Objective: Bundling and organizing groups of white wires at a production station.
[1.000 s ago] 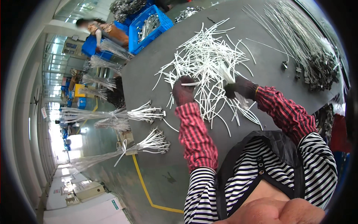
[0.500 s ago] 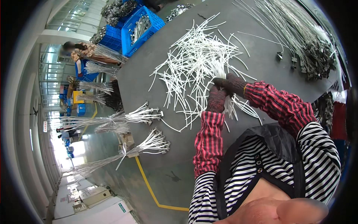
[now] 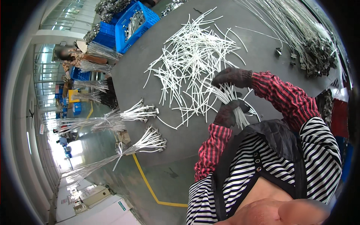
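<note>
My left hand [image 3: 226,114], in a dark knit glove, is closed around a bundle of thin white tubes [image 3: 240,117] just in front of my chest. The tubes' upper ends fan out beyond the fist. My right hand [image 3: 233,76], gloved likewise, bends its fingers over those upper ends and grips some of them; its fingertips are partly hidden. Past both hands, a loose heap of the same white tubes [image 3: 191,56] spreads criss-cross over the dark grey tabletop [image 3: 142,75].
Two tied bundles of wires with white sleeves [image 3: 140,112] overhang the table's left edge. Many long wires with dark metal clips [image 3: 318,56] lie at the far right. A blue crate [image 3: 137,26] stands beyond the far left edge. Farther back is another person [image 3: 71,56].
My hands have come apart: the left has drawn the tube bundle nearer my body, while the right stays at its upper ends. The view has shifted slightly.
</note>
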`<action>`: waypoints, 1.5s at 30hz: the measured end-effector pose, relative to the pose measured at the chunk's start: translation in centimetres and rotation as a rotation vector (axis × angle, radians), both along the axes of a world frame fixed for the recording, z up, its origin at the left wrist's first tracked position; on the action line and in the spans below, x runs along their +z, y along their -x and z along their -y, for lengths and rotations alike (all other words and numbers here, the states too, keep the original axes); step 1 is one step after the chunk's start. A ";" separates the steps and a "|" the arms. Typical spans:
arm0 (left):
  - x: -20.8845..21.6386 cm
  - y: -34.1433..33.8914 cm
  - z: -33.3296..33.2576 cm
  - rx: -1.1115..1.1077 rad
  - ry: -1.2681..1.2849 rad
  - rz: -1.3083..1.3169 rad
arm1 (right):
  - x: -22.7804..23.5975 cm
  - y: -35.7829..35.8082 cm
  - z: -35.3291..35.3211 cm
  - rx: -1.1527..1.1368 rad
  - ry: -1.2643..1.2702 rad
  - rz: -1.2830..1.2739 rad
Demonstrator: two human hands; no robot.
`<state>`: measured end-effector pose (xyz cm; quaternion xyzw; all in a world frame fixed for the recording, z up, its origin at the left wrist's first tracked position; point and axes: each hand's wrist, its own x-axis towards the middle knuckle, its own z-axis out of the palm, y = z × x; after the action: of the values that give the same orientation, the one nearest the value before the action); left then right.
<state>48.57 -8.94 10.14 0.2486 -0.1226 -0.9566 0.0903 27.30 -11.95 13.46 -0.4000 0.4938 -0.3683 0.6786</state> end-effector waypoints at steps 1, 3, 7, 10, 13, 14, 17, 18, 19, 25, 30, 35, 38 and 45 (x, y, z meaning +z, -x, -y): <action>-0.3 -0.2 -0.3 -0.017 -0.002 0.030 | -0.3 -0.2 0.0 -0.076 0.243 -0.138; -0.6 -0.4 -0.9 -0.062 -0.054 0.126 | -0.7 -0.4 0.3 -0.301 0.255 0.165; 0.2 0.3 -1.5 -0.051 0.082 -0.079 | -0.5 -0.4 1.2 -0.028 0.264 -0.057; 1.6 0.4 -1.2 -0.091 0.291 0.141 | -0.3 -0.3 1.7 0.304 0.352 0.026; 3.3 -0.1 -1.0 -0.187 0.645 0.057 | -0.1 0.2 2.3 -0.035 0.352 0.003; 3.8 -0.2 -1.0 -0.184 0.645 0.057 | 0.0 0.4 2.4 -0.175 0.506 -0.130; 4.4 0.0 -1.1 -0.232 0.404 0.049 | 0.5 0.8 3.1 -0.202 0.252 0.121; 4.2 0.1 -1.2 -0.222 0.382 0.006 | 0.7 0.9 3.1 -0.085 0.312 0.014; 3.9 0.1 -1.2 -0.196 0.353 -0.069 | 0.8 0.6 3.2 0.015 0.148 0.227; -1.0 -0.6 -1.4 -0.130 0.405 -0.042 | 0.4 -0.7 1.1 0.351 0.175 0.009; -4.2 -1.1 -2.1 -0.120 0.175 0.113 | -0.8 -1.3 -0.5 0.281 0.374 -0.447; -2.8 -1.8 -3.3 0.005 0.332 -0.027 | -1.2 -2.4 -1.4 0.313 0.276 -0.140; -1.8 -2.0 -3.2 -0.024 0.253 0.105 | -2.2 -2.2 -1.3 0.428 0.179 -0.245; -0.8 -2.8 1.1 0.551 0.163 -0.018 | -6.9 -3.8 -6.1 -0.468 0.191 0.362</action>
<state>51.34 -10.01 9.29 0.2562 -0.1262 -0.8852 0.3674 31.12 -5.82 6.56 -0.2653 0.4066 -0.6246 0.6116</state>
